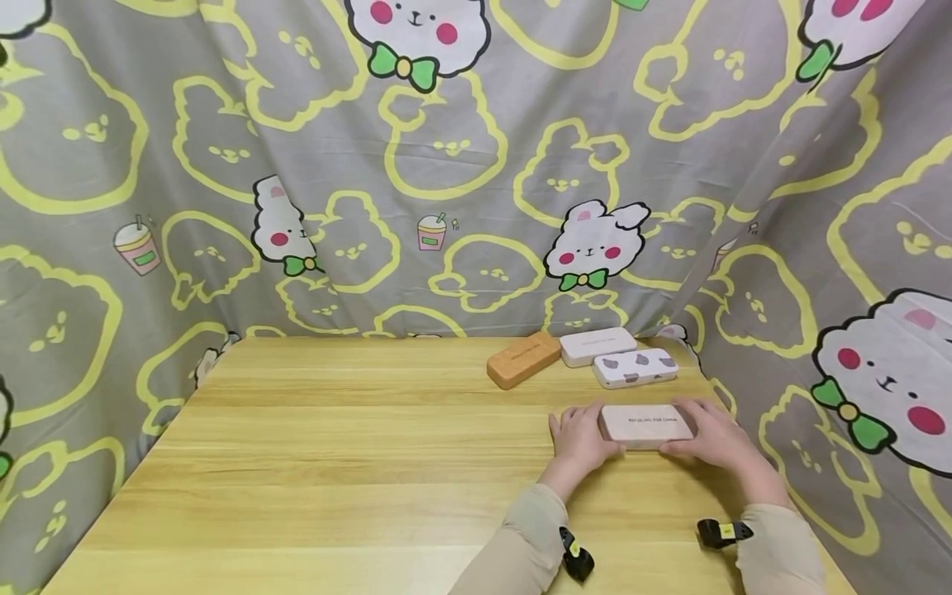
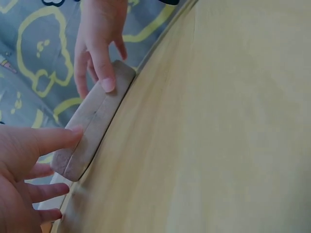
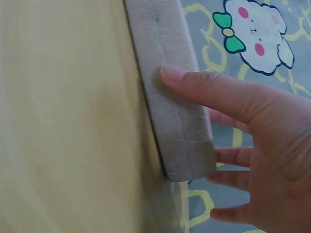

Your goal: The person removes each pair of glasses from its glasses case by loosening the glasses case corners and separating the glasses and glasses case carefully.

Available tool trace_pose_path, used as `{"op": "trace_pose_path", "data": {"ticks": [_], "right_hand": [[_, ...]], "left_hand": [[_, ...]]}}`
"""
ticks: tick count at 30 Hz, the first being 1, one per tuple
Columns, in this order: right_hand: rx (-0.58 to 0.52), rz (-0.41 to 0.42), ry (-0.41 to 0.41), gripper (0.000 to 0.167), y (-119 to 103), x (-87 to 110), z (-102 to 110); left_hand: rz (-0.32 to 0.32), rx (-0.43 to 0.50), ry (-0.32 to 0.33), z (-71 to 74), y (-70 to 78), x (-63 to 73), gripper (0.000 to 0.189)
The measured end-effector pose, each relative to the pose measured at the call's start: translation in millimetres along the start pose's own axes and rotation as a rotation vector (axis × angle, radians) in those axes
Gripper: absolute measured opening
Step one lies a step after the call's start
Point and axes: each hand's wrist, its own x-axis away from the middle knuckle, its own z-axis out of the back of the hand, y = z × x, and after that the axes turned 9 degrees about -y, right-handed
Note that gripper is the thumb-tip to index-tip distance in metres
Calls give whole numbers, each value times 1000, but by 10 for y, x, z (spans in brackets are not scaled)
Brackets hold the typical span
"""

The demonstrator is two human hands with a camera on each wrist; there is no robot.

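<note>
A pale beige glasses case (image 1: 645, 423) with dark lettering on its lid lies at the right of the wooden table, its lid down. My left hand (image 1: 582, 440) grips its left end and my right hand (image 1: 716, 436) grips its right end. In the left wrist view, the left thumb (image 2: 63, 138) presses on the seamed front side of the case (image 2: 95, 119). The right wrist view shows the right thumb (image 3: 194, 87) on that same side, with the other fingers reaching behind the case (image 3: 180, 131), where they are partly hidden.
Behind stand an orange-brown glasses case (image 1: 524, 360), a white one (image 1: 597, 345) and a white one with grey patches (image 1: 636, 368), close together. The wooden table (image 1: 312, 463) stretches to the left. A patterned curtain (image 1: 476, 215) rises along the table's back and right edges.
</note>
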Motion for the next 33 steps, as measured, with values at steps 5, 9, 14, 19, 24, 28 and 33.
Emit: {"op": "trace_pose_path", "data": {"ticks": [5,9,14,19,24,28,33], "right_hand": [[-13,80,33,94,-18,35,46],[-20,114,60,92,-25,23,52],[-14,153,77,90,-45,2,65],[-19,204,97,87,-76,-22,72],[-43,273,109,81,-106,-69,-10],[-63,296,108,79,-120,-96,-67],[-71,248,50,73,-139,-92,-59]], "left_hand": [[12,84,-13,-12,-54,42,83],[10,147,-20,-34,-86,68,86],[-5,141,-17,-50,-106,79,88],[-1,129,-10,-64,-106,77,88],[30,28,21,-101,-105,66,83],[58,-76,70,-160,-98,38,80],[74,-143,82,-235,-75,6,82]]}}
